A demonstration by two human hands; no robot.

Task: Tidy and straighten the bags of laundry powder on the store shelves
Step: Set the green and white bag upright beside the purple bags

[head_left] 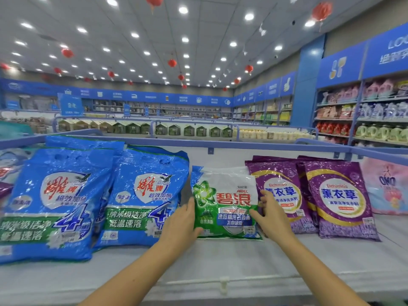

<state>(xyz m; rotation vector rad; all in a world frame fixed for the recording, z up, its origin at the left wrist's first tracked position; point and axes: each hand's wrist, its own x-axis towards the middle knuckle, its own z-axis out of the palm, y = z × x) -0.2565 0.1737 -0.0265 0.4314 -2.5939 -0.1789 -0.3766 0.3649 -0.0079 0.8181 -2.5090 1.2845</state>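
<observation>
Left hand (183, 219) and right hand (272, 215) grip side edges of green-and-white plastic powder bag (225, 202); best squared upright, clear of purple plastic bag (278, 175).

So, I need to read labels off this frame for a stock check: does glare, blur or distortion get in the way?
Head view: speckled glare on the blue bags and purple bags, big print legible; the green-and-white bag gripped by the left hand and right hand is sharpest; far shelves blurred; wide lens stretches the edges.
</observation>
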